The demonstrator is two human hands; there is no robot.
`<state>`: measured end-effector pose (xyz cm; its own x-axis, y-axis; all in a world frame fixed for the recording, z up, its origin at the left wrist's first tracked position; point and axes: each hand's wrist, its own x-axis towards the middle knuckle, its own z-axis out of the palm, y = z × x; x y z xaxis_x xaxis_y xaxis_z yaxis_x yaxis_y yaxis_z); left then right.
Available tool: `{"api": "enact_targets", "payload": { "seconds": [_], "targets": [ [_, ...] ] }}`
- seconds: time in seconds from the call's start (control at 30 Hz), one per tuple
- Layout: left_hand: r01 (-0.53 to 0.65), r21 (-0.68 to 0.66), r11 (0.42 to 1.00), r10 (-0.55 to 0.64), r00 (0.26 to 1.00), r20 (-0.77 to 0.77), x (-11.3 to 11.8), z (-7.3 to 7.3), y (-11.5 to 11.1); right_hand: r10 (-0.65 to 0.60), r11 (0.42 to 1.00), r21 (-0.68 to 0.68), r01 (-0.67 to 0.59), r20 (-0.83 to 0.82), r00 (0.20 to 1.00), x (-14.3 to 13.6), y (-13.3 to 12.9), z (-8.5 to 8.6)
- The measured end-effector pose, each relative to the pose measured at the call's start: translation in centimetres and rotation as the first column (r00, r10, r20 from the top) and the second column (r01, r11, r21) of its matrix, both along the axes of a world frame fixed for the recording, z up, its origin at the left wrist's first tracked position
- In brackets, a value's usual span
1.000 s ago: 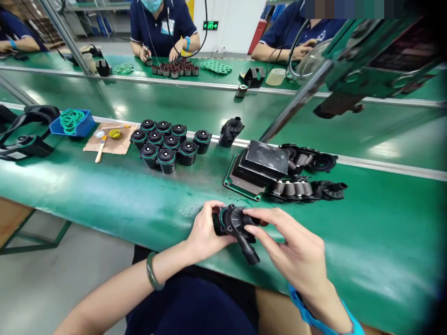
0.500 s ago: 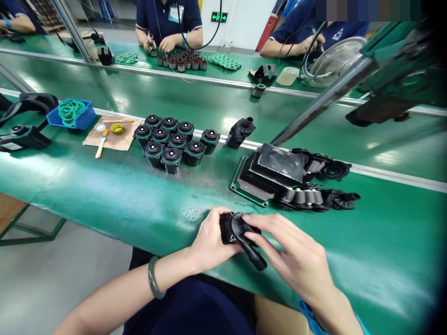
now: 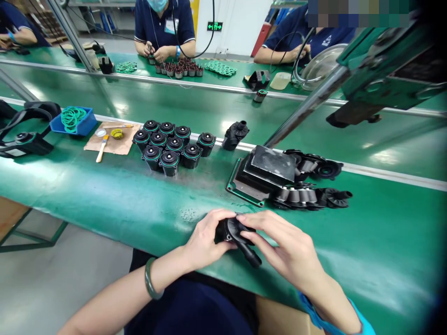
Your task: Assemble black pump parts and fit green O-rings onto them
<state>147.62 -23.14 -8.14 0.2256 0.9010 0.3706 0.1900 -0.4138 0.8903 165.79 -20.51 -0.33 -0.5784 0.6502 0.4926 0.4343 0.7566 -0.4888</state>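
Just above the front edge of the green bench, both my hands are on a black plastic pump [image 3: 236,229] with a pipe stub pointing down and to the right. My left hand [image 3: 206,238] wraps round the pump's body from the left. From the right, the thumb and fingers of my right hand [image 3: 279,242] pinch its round ribbed cover. The pump's underside is hidden behind my left hand. Beyond it stand several black motor housings [image 3: 169,159] with green sealing rings on top. A similar pump [image 3: 236,135] stands upright to their right.
A dark metal block fixture [image 3: 272,165] sits right of centre, with rows of metal and black parts [image 3: 296,197] beside it. A press head [image 3: 370,88] overhangs the right. At left are a blue bin [image 3: 78,123] of green rings and a brush [image 3: 102,149] on cardboard. Co-workers sit opposite.
The view has shifted slightly, moving the bench items a little in the picture. My left fingers have come further over the pump's top edge; both hands still hold it.
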Motion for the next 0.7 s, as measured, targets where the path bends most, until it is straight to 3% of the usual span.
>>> {"api": "enact_targets", "payload": {
  "seconds": [0.13,0.23,0.33,0.43,0.57,0.7],
  "targets": [
    [-0.005,0.052,0.999,0.005,1.000,0.006,-0.1,0.2,0.2,-0.022,1.000,-0.022,0.021,-0.056,0.998,0.1,-0.2,-0.6],
    [0.017,-0.156,0.988,-0.010,0.999,0.044,-0.3,1.4,0.7,-0.037,0.989,-0.148,0.022,-0.097,0.995,0.4,0.4,-0.8],
    [0.145,-0.440,0.886,-0.026,0.964,0.265,-0.7,3.8,1.4,-0.033,0.950,-0.309,-0.028,-0.191,0.981,0.6,1.4,-0.4],
    [0.291,-0.577,0.763,0.042,0.868,0.494,-1.1,6.7,2.1,-0.005,0.932,-0.348,-0.098,-0.283,0.959,0.4,2.0,0.3],
    [0.349,-0.661,0.665,0.124,0.821,0.558,-1.4,9.3,2.4,-0.060,0.948,-0.314,-0.040,-0.300,0.952,-0.4,2.0,0.9],
    [0.348,-0.722,0.598,0.204,0.805,0.557,-1.4,10.1,1.8,-0.111,0.942,-0.336,0.012,-0.278,0.954,-0.9,1.6,1.0]
  ]
}}
